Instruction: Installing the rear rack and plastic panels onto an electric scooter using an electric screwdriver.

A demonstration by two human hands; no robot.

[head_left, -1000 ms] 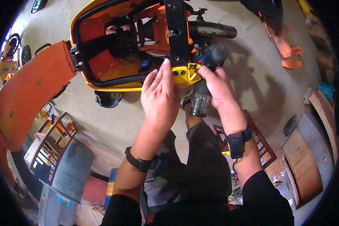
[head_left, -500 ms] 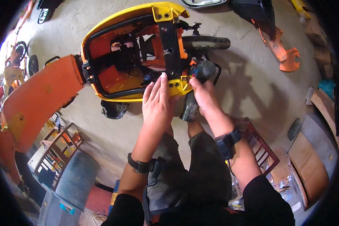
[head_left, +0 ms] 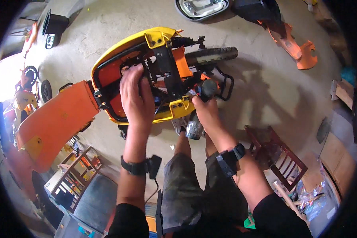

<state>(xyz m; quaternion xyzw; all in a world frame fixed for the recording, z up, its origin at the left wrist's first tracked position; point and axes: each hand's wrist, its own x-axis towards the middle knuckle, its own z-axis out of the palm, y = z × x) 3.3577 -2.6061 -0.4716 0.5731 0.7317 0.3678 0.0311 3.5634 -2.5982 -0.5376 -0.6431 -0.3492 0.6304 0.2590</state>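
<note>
The yellow-rimmed body of a scooter (head_left: 121,44) stands in front of me, its top opening framed by a black edge. A long orange panel (head_left: 63,109) is swung out from its left end. Above the opening, my left hand (head_left: 137,99) is open with fingers stretched, seemingly holding nothing; whether its fingertips touch anything inside I cannot tell. My right hand (head_left: 207,113) is wrapped around a dark cordless drill (head_left: 208,88) beside the yellow bracket (head_left: 180,106) at the body's right corner. The drill's tip is hidden from view.
A scooter wheel (head_left: 214,56) and black tube bar (head_left: 227,85) extend to the right. A dark red wooden chair (head_left: 285,164) is near my right forearm. Orange and black body parts (head_left: 291,47) lie at the far right. A wooden rack (head_left: 73,176) stands at the lower left.
My left hand has left the yellow rim near the bracket and moved left over the opening. The right hand still grips the drill by the corner. The view has shifted slightly.
</note>
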